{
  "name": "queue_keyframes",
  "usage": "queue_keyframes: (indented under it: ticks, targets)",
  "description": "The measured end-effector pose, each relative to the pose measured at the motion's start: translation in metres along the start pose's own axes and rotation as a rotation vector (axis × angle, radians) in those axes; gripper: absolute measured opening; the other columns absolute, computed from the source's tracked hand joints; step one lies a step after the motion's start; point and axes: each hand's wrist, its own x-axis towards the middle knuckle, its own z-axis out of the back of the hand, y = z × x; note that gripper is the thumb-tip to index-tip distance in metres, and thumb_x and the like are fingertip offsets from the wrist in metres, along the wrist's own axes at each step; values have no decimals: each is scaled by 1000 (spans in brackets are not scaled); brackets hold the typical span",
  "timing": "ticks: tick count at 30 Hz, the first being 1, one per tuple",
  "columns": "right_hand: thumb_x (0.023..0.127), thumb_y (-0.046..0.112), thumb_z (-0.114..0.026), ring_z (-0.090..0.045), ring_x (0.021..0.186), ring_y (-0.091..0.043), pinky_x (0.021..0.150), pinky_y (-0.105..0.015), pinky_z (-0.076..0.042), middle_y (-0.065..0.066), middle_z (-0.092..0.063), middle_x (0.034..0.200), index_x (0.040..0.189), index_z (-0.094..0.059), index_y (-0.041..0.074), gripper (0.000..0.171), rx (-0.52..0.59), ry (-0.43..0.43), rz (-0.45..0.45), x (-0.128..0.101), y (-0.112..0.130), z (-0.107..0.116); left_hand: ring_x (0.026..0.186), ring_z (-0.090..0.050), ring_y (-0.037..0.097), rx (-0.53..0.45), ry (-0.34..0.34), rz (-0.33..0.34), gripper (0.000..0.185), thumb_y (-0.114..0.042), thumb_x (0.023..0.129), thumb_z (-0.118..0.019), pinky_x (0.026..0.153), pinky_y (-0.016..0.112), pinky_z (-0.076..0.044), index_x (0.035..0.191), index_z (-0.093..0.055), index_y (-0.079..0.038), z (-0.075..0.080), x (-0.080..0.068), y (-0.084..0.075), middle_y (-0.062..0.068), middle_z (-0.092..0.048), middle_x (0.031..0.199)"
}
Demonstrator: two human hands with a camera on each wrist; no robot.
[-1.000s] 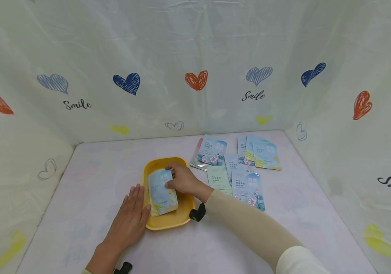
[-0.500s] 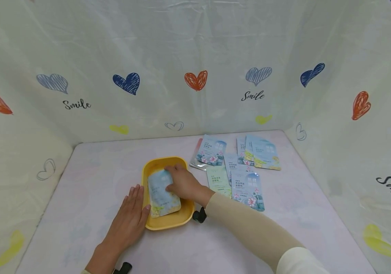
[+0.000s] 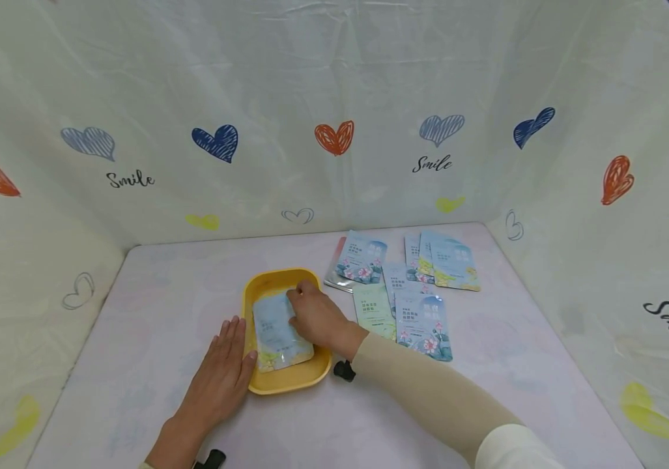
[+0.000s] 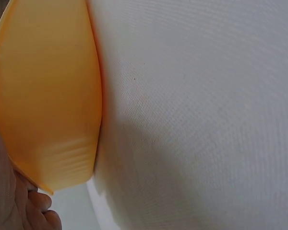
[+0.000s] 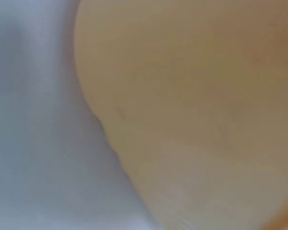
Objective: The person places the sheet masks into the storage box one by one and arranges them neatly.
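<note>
In the head view, a shallow yellow tray (image 3: 292, 380) stands on the table with a light blue sachet (image 3: 273, 332), printed with yellow flowers, inside it. My right hand (image 3: 320, 317) reaches in from the right and grips the sachet by its right edge, fingers curled; the fingertips are hidden under the hand. Along the tray's left rim lies my left hand (image 3: 223, 370), its fingers straight. The left wrist view has the tray's outer side wall (image 4: 48, 91) close up with some fingers (image 4: 37, 208) at its rim. A blurred yellowish surface (image 5: 192, 110) fills most of the right wrist view.
Right of the tray lie several sachets: a green one (image 3: 373, 311), a blue floral one (image 3: 424, 327), another at the back (image 3: 362, 257) over a silver packet, and an overlapping group (image 3: 455, 264) at the far right. A heart-printed curtain (image 3: 275, 176) hangs behind the table.
The sachet in the tray has shifted slightly to the right. My right hand has moved a little rightward with it, its fingers more curled. The left hand has stayed put.
</note>
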Motion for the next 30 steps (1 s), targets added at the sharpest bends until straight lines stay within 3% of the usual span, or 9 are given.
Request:
queue_keyframes:
  ticks: [4,9,13,20,30]
  targets:
    - [102,32,-72,-64,106,-18,94,-25,-61,-12,-56,141,145,-58,10,50,-75,-59,33,0,-2,2,163,-14,42,-1,-2,3,69,-35,115,-40,130,61,-22,166,-18,5,1,0,-1,24,-18,174]
    - [102,41,-71,-59,117,-23,98,-29,-58,-9,-57,140,142,-58,11,51,-255,-240,147,-2,-9,5,163,-15,43,-4,-7,-1,69,-34,114,-42,129,62,-22,166,-18,6,2,0,-1,25,-19,174]
    - [103,43,-68,-55,121,-26,100,-35,-54,-9,-55,140,140,-55,11,51,-368,-345,188,-5,-17,10,162,-15,43,2,-10,1,69,-33,114,-42,129,62,-22,165,-19,6,2,0,-1,25,-20,174]
    - [105,44,-64,-53,125,-29,104,-40,-51,-11,-55,141,143,-54,8,53,-416,-390,165,-11,-41,17,162,-17,43,14,-12,10,69,-33,114,-43,129,62,-23,165,-19,7,1,0,-2,26,-21,173]
    - [104,43,-67,-53,134,-30,114,-46,-48,-12,-56,146,145,-55,7,57,-461,-414,84,-33,-98,17,163,-15,42,9,2,27,70,-34,114,-43,130,62,-22,166,-17,5,-1,0,-2,24,-19,174]
